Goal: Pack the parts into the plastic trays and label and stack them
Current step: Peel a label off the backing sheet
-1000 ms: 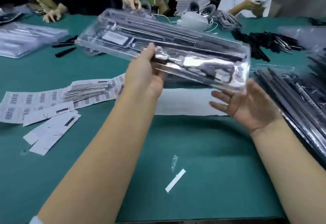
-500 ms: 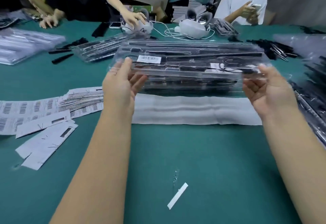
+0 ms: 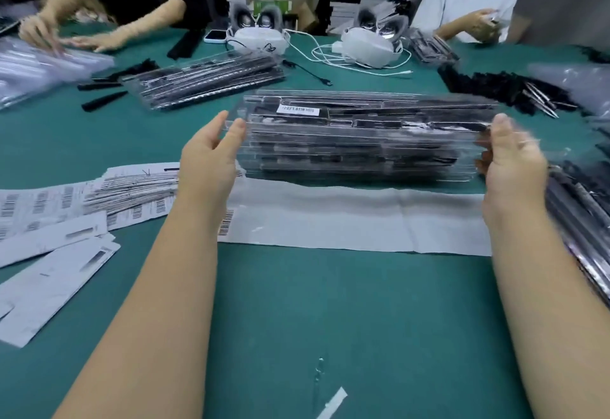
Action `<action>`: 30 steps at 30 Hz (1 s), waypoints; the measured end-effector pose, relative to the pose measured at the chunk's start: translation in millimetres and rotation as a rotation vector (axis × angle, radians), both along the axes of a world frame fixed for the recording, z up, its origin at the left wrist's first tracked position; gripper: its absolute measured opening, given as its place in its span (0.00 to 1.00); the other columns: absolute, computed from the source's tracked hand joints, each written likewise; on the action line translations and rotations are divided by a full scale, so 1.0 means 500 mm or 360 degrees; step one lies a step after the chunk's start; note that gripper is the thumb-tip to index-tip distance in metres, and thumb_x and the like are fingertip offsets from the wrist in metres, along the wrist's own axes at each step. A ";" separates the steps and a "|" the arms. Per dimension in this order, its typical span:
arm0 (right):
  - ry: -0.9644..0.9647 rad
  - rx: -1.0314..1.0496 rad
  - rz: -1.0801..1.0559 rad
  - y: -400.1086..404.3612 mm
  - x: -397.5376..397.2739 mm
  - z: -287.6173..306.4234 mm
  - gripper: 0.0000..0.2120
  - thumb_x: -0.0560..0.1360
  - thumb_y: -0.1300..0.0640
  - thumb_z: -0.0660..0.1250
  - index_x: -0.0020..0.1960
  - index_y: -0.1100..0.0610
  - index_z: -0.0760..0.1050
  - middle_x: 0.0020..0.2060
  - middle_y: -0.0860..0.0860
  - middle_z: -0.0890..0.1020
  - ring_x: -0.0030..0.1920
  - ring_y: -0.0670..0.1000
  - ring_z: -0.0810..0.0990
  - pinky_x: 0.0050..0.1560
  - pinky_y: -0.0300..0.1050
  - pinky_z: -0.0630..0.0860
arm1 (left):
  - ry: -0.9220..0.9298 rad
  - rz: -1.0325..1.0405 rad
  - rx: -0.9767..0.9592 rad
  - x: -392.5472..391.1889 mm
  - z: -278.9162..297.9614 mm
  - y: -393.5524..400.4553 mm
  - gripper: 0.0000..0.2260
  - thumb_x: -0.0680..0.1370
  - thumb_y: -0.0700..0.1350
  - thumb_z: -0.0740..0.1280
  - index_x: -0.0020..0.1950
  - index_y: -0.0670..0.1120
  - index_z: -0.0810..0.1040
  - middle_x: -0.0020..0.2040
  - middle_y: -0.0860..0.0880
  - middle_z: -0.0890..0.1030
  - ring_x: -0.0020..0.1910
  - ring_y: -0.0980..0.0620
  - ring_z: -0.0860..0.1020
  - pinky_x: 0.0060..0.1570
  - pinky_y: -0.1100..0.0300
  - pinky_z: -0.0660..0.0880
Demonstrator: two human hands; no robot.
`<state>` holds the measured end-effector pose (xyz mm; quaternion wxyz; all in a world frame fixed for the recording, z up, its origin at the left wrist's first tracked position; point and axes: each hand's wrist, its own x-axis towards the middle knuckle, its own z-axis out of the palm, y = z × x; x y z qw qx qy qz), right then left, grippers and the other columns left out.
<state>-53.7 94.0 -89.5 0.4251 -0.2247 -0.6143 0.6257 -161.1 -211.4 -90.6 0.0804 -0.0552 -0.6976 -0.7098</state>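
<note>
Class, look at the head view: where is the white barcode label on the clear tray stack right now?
The barcode label sits on the top tray of the stack, toward its left end, nearer the left hand than the right hand.

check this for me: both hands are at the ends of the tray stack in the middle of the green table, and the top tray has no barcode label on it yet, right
Not quite. The head view shows the top tray already carries a white barcode label near its left end. The rest holds: the left hand and right hand are at the two ends of the tray stack on the green table.
</note>
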 end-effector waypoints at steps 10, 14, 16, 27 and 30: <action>-0.0195 0.0258 -0.0295 -0.005 -0.034 -0.031 0.26 0.73 0.40 0.64 0.66 0.52 0.65 0.57 0.50 0.73 0.54 0.47 0.73 0.58 0.39 0.70 | 0.0038 0.0437 -0.0075 -0.015 -0.027 -0.001 0.07 0.74 0.50 0.72 0.48 0.50 0.79 0.43 0.51 0.81 0.36 0.57 0.79 0.49 0.51 0.80; -0.0098 0.0148 -0.0265 -0.003 -0.037 -0.027 0.19 0.72 0.51 0.64 0.61 0.53 0.66 0.48 0.46 0.70 0.43 0.41 0.70 0.38 0.24 0.67 | 0.0097 0.0496 -0.0092 -0.016 -0.029 0.001 0.12 0.74 0.49 0.70 0.54 0.45 0.81 0.44 0.52 0.82 0.37 0.59 0.80 0.47 0.51 0.81; -0.0184 0.0228 -0.0272 0.002 -0.037 -0.032 0.20 0.74 0.50 0.65 0.63 0.52 0.65 0.55 0.47 0.70 0.51 0.43 0.71 0.48 0.27 0.68 | 0.0101 0.0429 -0.0144 -0.013 -0.030 0.001 0.11 0.75 0.48 0.67 0.56 0.48 0.82 0.47 0.58 0.82 0.47 0.59 0.80 0.54 0.52 0.78; -0.0255 0.0282 -0.0171 0.019 -0.034 -0.041 0.21 0.78 0.50 0.62 0.70 0.50 0.65 0.56 0.46 0.74 0.54 0.44 0.74 0.55 0.38 0.72 | -0.0018 0.0243 -0.0112 -0.012 -0.025 0.008 0.14 0.75 0.38 0.59 0.53 0.51 0.80 0.44 0.59 0.76 0.36 0.59 0.73 0.46 0.60 0.78; -0.0255 0.0285 -0.0171 0.021 -0.033 -0.042 0.21 0.77 0.49 0.63 0.70 0.49 0.66 0.56 0.46 0.75 0.53 0.42 0.74 0.49 0.31 0.70 | -0.0053 0.0258 -0.0081 -0.017 -0.025 0.007 0.16 0.75 0.37 0.59 0.58 0.45 0.80 0.50 0.56 0.77 0.38 0.58 0.75 0.48 0.60 0.80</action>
